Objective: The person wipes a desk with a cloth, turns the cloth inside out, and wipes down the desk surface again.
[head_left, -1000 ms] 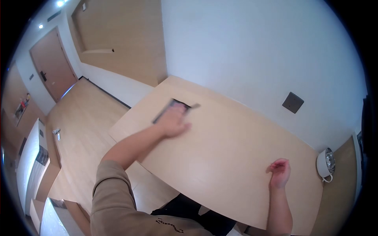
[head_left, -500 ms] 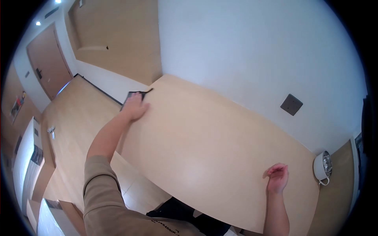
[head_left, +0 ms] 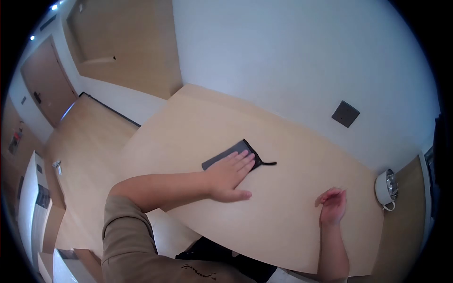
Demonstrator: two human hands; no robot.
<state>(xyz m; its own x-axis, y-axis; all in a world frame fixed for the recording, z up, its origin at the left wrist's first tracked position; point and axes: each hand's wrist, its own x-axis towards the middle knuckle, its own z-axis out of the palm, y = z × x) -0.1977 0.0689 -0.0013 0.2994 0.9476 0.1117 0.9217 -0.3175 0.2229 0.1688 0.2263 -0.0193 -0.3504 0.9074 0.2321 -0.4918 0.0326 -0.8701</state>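
Note:
My left hand (head_left: pixel 229 176) lies palm down on a folded grey cloth (head_left: pixel 218 158) with black edging, its fingers stretched out and its thumb apart on the bare tabletop. A thin black loop (head_left: pixel 269 163) sticks out from the cloth's right end. The cloth rests flat on the light wooden table (head_left: pixel 278 212), near its middle. Further right, my right hand (head_left: pixel 333 206) rests at the table with its palm turned up and its fingers loosely curled, holding nothing.
A white pot (head_left: pixel 383 189) with a handle stands at the table's far right edge by the wall. A dark square plate (head_left: pixel 345 113) is on the wall behind the table. Beyond the table's left edge are the wooden floor (head_left: pixel 89 155) and a door (head_left: pixel 48 82).
My left hand and the cloth moved left to the table's far left edge, then came back right to the middle. My right hand has stayed almost where it was.

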